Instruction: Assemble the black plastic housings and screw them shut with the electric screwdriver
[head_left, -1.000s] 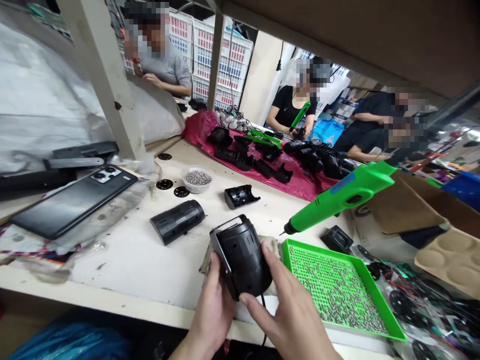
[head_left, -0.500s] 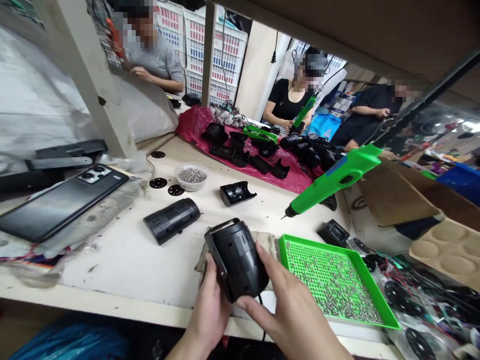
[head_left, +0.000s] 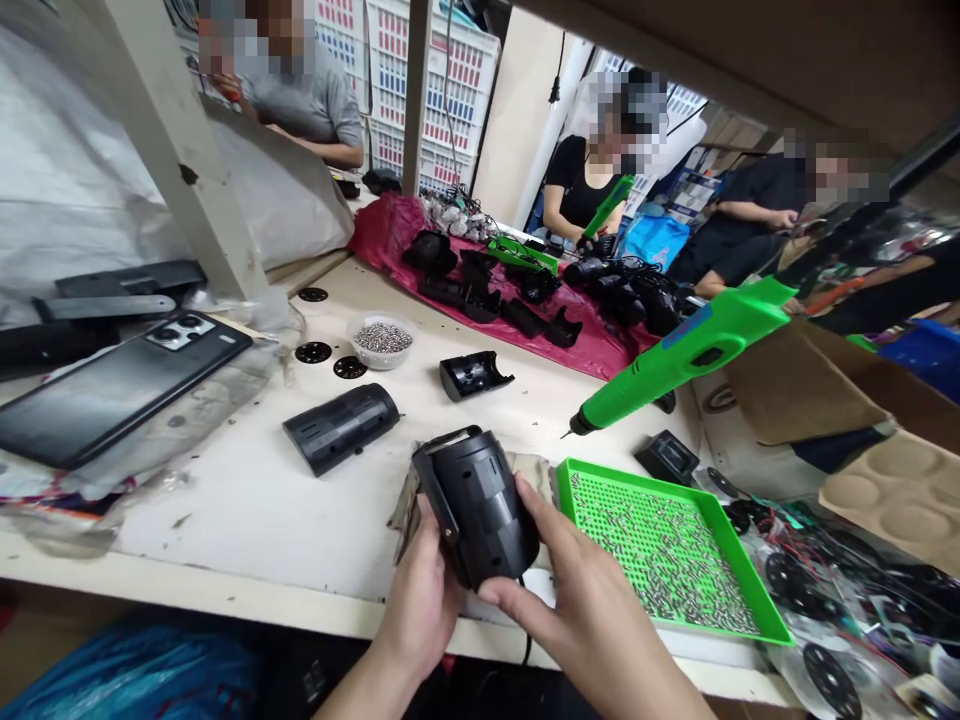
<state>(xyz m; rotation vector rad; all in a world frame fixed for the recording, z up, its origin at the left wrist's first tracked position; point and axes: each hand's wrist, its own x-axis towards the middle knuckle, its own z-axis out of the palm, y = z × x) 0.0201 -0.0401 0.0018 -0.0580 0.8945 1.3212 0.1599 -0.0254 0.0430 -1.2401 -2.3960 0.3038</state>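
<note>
Between my two hands, over the bench's front part, is a black cylindrical housing (head_left: 487,510) with a bracket along its left side and a cable below. My left hand (head_left: 424,590) grips its lower left side, fingers partly hidden behind it. Thumb and fingers of my right hand (head_left: 577,580) close on its right side. A folded cloth (head_left: 405,515) lies beneath. Beyond it rest a black half shell (head_left: 341,428) and a smaller open shell (head_left: 474,376). A green electric screwdriver (head_left: 675,360) hangs at the right, tip down, above a green tray (head_left: 776,632) of screws.
A bowl (head_left: 382,342) of small metal parts stands near several black discs (head_left: 313,352). At left lies a phone (head_left: 127,385). Wires and parts (head_left: 817,570) crowd the right side, near a cardboard box (head_left: 802,385). Several people work behind a pink sheet (head_left: 382,225) bearing black parts.
The view has shifted slightly. Both hands still hold the black housing, in nearly the same pose. In the background, the co-worker at left has moved a raised hand.
</note>
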